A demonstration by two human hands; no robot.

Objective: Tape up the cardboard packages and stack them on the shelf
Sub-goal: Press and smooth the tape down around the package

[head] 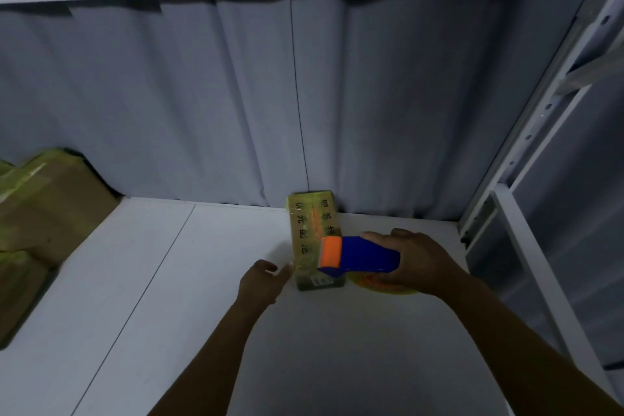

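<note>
Package [312,233] is being taped, I think. Right hand [417,263] grips tape gun [361,255] at 3 o'clock; left hand [261,280], fingers loose, at 8 o'clock. Next, tear tape cleanly.

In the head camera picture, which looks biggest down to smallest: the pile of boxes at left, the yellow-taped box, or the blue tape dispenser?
1. pile of boxes, partly cropped.
2. yellow-taped box.
3. blue tape dispenser, though nearer the camera.

Dim, bluish light throughout, soft motion blur, wide-angle bending at the edges, deepest shadow at left.
</note>
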